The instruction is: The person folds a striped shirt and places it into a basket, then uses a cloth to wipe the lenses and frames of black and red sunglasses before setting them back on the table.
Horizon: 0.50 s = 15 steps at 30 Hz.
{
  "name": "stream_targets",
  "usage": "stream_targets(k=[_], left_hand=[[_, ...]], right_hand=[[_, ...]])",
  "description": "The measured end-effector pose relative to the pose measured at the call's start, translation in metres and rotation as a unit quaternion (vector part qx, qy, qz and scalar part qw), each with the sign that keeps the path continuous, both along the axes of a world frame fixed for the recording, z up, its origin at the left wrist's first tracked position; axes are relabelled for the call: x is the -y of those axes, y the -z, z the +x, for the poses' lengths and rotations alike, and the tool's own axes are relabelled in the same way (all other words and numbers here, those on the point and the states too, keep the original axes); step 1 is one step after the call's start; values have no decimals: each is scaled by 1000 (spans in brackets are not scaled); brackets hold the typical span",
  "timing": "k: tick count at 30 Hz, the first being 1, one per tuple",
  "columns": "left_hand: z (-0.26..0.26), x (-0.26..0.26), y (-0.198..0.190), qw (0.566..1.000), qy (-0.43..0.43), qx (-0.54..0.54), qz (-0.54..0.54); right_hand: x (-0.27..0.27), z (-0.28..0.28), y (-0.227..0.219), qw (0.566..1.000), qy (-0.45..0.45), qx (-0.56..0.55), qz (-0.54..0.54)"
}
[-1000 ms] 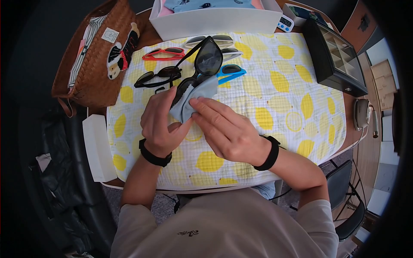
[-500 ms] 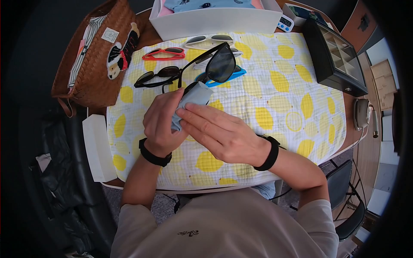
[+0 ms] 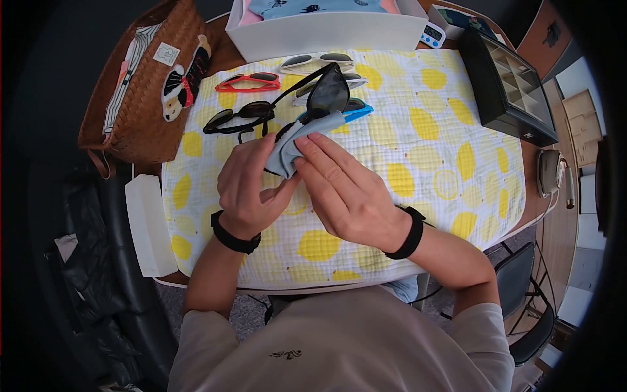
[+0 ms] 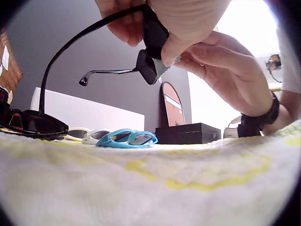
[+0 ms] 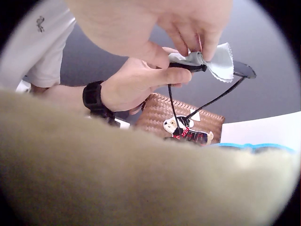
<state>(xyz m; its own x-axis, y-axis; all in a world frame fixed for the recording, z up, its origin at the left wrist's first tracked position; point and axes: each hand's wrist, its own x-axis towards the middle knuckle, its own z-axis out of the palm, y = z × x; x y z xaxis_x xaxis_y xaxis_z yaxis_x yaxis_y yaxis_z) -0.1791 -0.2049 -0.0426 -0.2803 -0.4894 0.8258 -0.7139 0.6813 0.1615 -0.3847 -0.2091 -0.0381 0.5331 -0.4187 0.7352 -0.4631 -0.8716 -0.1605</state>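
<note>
Black sunglasses (image 3: 328,93) are held up over the table, one dark lens showing and the temples spread away from the body. My left hand (image 3: 247,186) grips them at the near lens end. A light grey-blue cloth (image 3: 284,151) with a zigzag edge is folded over that lens. Through the cloth my right hand (image 3: 346,189) pinches the lens between thumb and fingers, as the right wrist view also shows with the bunched cloth (image 5: 221,63). Behind them on the spread lie blue sunglasses (image 3: 358,112), red sunglasses (image 3: 248,82), white sunglasses (image 3: 317,63) and another black pair (image 3: 239,117).
A lemon-print cloth (image 3: 418,157) covers the table. A woven basket (image 3: 147,98) stands at the left, a white box (image 3: 326,36) at the back, a black compartment case (image 3: 509,85) at the right. A white carton (image 3: 150,225) sits by the left edge.
The right hand and cloth moved down-left across the near lens, then back up-right. The held sunglasses tilted along with this. The left hand keeps its grip, and the pairs on the table stay put.
</note>
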Motion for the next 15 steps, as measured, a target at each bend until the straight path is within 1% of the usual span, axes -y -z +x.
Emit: stream_targets(k=[7, 15], left_hand=[[2, -3, -1, 1000, -11, -9, 8], [3, -2, 1, 1000, -25, -14, 7]], right_hand=[[-1, 1, 3, 1000, 3, 9, -11], [-2, 3, 4, 999, -27, 1, -22]])
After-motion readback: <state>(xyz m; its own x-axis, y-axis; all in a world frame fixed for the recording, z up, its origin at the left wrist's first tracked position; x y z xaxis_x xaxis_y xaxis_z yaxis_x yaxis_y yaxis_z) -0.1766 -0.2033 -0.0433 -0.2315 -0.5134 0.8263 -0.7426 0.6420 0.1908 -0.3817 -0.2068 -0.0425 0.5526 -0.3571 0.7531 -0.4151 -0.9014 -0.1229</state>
